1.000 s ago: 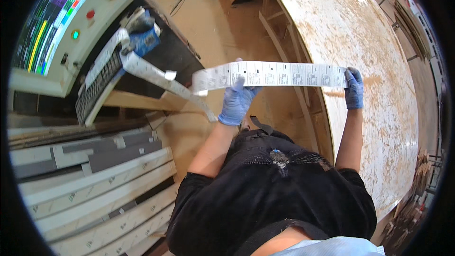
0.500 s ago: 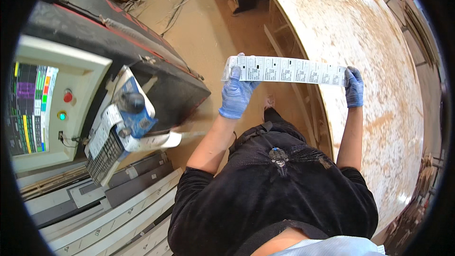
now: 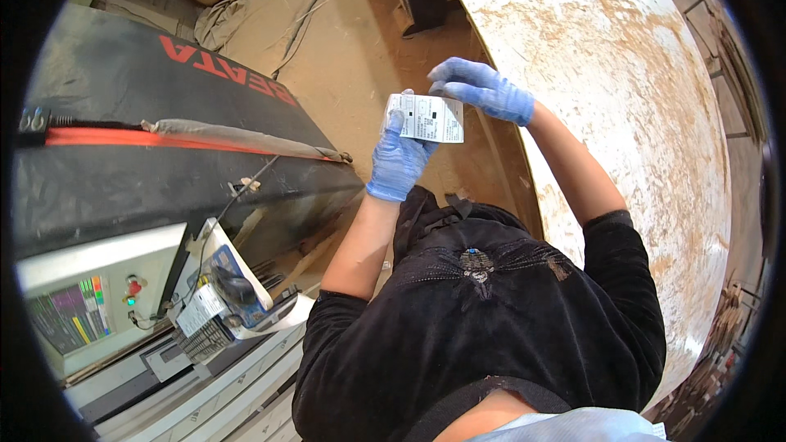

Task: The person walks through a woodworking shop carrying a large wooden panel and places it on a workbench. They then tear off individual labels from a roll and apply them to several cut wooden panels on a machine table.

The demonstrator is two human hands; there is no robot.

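My left hand [image 3: 399,162], in a blue glove, grips a white strip of printed labels [image 3: 426,119] with the thumb pressed on its face. The strip shows only as a short piece, its right end just under my other hand. My right hand [image 3: 487,92], gloved in blue too, reaches over from the right with fingers stretched leftward. Its fingers are apart from the thumb, close above the strip's upper right corner; whether they touch it I cannot tell.
On the right stands a large white table [image 3: 630,115] covered in brown dust. A black machine body [image 3: 164,164] is on the left, with a control panel [image 3: 106,295] below it. A keyboard [image 3: 205,337] and a dark mouse [image 3: 233,285] sit beside the panel. Long panels [image 3: 237,381] lie lower left.
The strip was stretched long between both hands and now shows short in my left hand. My right hand let go of its far end and moved left. The view has turned somewhat.
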